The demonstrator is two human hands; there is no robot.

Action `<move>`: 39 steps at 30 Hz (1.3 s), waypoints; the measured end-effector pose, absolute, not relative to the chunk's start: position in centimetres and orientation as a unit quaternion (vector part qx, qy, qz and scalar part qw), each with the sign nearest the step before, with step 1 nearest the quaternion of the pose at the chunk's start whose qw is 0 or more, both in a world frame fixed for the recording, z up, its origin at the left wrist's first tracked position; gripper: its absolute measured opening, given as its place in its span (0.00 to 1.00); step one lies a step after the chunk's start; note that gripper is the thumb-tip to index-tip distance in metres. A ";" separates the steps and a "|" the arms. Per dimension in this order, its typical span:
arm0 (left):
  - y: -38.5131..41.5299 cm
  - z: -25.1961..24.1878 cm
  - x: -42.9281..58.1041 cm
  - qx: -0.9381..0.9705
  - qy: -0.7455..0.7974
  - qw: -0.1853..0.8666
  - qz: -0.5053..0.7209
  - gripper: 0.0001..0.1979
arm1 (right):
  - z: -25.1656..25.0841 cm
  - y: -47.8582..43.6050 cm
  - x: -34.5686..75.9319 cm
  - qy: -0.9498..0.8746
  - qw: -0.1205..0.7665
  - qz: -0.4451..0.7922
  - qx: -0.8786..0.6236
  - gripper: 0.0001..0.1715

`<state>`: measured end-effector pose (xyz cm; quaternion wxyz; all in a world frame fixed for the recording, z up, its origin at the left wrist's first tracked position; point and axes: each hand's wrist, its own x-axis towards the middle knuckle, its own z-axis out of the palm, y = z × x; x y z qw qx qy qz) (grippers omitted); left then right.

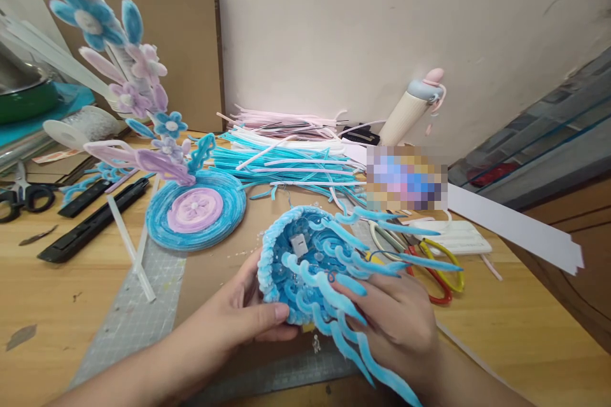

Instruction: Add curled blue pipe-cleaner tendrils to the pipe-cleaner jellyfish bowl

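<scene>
A blue pipe-cleaner jellyfish (305, 254), dome tipped up so its hollow inside and curled tentacles show, is held over the table. My left hand (248, 315) grips the dome's lower rim, thumb along the edge. My right hand (396, 321) is closed around the tentacles on the right side, fingers curled among them. A small white piece sits inside the dome.
A blue and pink coiled disc with a flower stalk (195, 210) stands at left. A pile of blue, white and pink pipe cleaners (291, 159) lies behind. Black scissors (23, 197), black cutters (95, 219), glue sticks (131, 248), red and yellow-handled tools (436, 267) and a cutting mat (138, 305) surround my hands.
</scene>
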<state>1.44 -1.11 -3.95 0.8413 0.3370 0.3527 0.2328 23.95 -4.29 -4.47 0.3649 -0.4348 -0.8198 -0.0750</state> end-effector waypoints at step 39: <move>-0.6 -4.6 1.6 0.307 0.381 0.832 0.261 0.31 | -3.4 -4.1 24.3 -0.754 0.470 0.041 -0.457 0.10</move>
